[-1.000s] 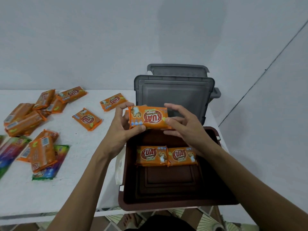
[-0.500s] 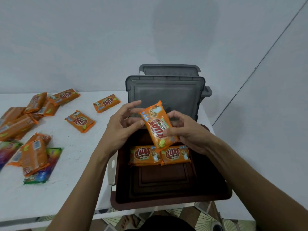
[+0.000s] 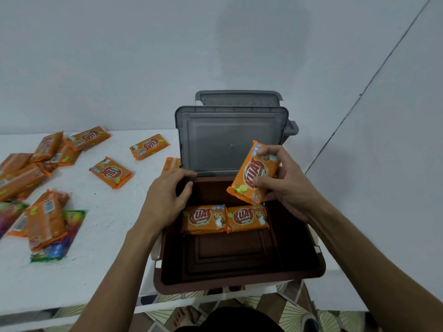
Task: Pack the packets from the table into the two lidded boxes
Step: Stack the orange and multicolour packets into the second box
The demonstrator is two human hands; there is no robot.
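Packets (image 3: 48, 178) lie on the counter (image 3: 103, 226) at left; two sit in the brown box (image 3: 239, 281) mid-frame. The right hand (image 3: 287, 185) now pinches one packet (image 3: 254, 173) alone, tipped upright. The left hand (image 3: 165, 200) let go, its grip loose and empty.

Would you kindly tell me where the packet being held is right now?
In the head view, the held packet is right of centre in the right hand, tilted above the brown box's far right corner, just above two packed packets.

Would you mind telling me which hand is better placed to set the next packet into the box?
Right. The right hand already holds a packet tilted above the brown box; the left hand is empty at its rim.
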